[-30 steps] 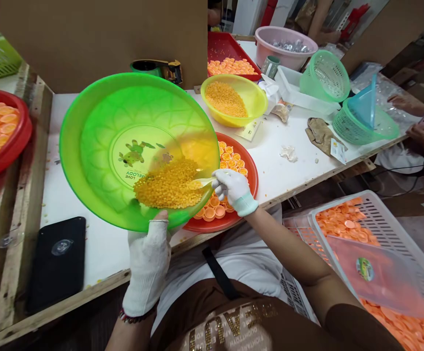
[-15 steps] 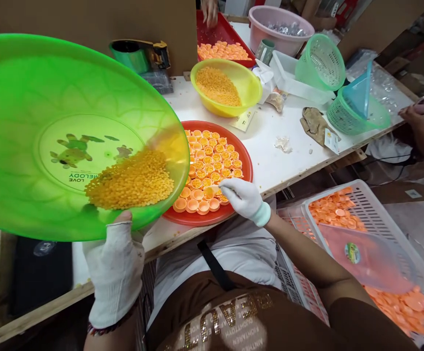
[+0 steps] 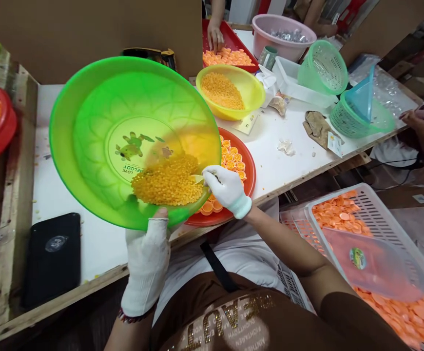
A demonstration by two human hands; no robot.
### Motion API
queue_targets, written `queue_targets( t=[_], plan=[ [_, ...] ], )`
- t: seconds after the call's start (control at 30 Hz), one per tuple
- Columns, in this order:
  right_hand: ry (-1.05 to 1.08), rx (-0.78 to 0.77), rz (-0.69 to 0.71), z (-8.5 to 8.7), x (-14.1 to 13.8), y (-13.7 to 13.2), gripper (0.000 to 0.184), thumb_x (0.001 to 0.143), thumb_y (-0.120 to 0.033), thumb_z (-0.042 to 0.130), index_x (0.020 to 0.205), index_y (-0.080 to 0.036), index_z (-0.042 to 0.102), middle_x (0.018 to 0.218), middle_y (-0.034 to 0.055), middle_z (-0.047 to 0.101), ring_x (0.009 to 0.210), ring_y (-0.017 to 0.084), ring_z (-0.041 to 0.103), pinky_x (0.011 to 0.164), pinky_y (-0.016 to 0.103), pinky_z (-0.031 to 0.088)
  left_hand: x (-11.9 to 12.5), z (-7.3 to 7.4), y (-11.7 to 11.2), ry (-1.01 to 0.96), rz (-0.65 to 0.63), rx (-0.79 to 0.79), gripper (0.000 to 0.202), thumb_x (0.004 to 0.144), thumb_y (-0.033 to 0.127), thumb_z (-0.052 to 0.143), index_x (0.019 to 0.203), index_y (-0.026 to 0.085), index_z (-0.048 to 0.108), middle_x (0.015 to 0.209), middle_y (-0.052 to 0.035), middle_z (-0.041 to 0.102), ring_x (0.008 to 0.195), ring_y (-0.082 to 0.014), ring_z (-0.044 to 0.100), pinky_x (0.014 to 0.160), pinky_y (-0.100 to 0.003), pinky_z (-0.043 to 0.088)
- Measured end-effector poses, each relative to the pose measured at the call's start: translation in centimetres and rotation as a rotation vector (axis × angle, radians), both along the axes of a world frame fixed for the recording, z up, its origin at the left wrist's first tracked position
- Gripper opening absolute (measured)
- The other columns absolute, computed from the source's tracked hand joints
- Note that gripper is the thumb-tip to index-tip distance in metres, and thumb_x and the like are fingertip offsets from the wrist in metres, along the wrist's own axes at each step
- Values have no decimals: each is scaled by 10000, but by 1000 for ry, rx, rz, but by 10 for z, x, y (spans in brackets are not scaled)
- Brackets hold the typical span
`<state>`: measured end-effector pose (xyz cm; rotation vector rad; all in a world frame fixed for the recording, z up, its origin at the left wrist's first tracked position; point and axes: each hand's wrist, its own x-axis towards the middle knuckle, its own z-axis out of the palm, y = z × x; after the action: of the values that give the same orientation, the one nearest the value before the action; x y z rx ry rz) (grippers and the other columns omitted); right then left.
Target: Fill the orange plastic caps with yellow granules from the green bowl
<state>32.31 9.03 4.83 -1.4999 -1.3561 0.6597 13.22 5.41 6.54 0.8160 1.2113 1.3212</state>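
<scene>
My left hand (image 3: pixel 146 263), in a white fingerless glove, grips the near rim of a large green plastic basin (image 3: pixel 98 122) and holds it tilted above the table. A heap of small yellow pellets (image 3: pixel 167 185) lies at the basin's low side. My right hand (image 3: pixel 225 189), in a white glove, is closed on a small pale spoon (image 3: pixel 199 179) whose tip reaches into the pellets. Under the basin's right edge sits a red tray (image 3: pixel 249 168) of small orange caps (image 3: pixel 231 158), several holding pellets.
A black phone (image 3: pixel 53 256) lies at the table's near left. A yellow bowl of pellets (image 3: pixel 230 91), green baskets (image 3: pixel 323 66), a pink basin (image 3: pixel 283 34) and another person's hand (image 3: pixel 215 36) are at the back. A white crate of orange lids (image 3: pixel 347 217) stands at my right.
The green basin has swung back to the right over the red tray. My right hand has left the orange caps and brought the spoon into the pellets.
</scene>
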Motion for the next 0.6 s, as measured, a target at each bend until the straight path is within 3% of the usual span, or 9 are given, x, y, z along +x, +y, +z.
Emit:
queue_targets(
  t=[0.13, 0.2, 0.33, 0.47, 0.6],
  plan=[
    [478, -279, -58, 2, -2, -2, 177, 898, -357, 613, 905, -186, 656, 677, -15, 667, 497, 95, 583, 413, 198, 452, -1, 2, 0, 16, -7, 8, 536, 841, 319, 774, 1351, 246, 624, 1500, -79, 578, 1373, -308, 569, 1157, -531, 479],
    [651, -327, -63, 3, 2, -2, 208, 855, -375, 661, 905, -173, 650, 668, -14, 664, 486, 86, 567, 378, 179, 427, -3, 4, 0, 22, -15, -22, 490, 870, 318, 745, 1343, 258, 631, 1501, -48, 579, 1381, -293, 563, 1189, -518, 444],
    [849, -374, -46, 1, 17, -5, 335, 766, -437, 766, 911, -160, 646, 628, -25, 638, 464, 71, 536, 359, 158, 398, -4, 6, 2, 12, 13, -15, 513, 817, 310, 780, 1316, 281, 663, 1474, -39, 604, 1347, -323, 591, 1120, -534, 522],
    [794, -354, -60, 0, 37, -26, 351, 773, -454, 760, 924, -154, 655, 646, -18, 647, 469, 80, 548, 356, 165, 397, -9, 7, 5, -6, 75, 60, 597, 738, 246, 811, 1320, 266, 679, 1474, -64, 604, 1320, -349, 605, 1054, -555, 560],
    [446, -301, -74, -3, 52, -56, 272, 908, -428, 637, 977, -168, 677, 690, -5, 676, 490, 100, 584, 397, 197, 447, -20, 5, 10, 24, 98, 130, 611, 715, 165, 793, 1308, 276, 699, 1450, -57, 621, 1318, -331, 606, 1088, -561, 516]
  ],
)
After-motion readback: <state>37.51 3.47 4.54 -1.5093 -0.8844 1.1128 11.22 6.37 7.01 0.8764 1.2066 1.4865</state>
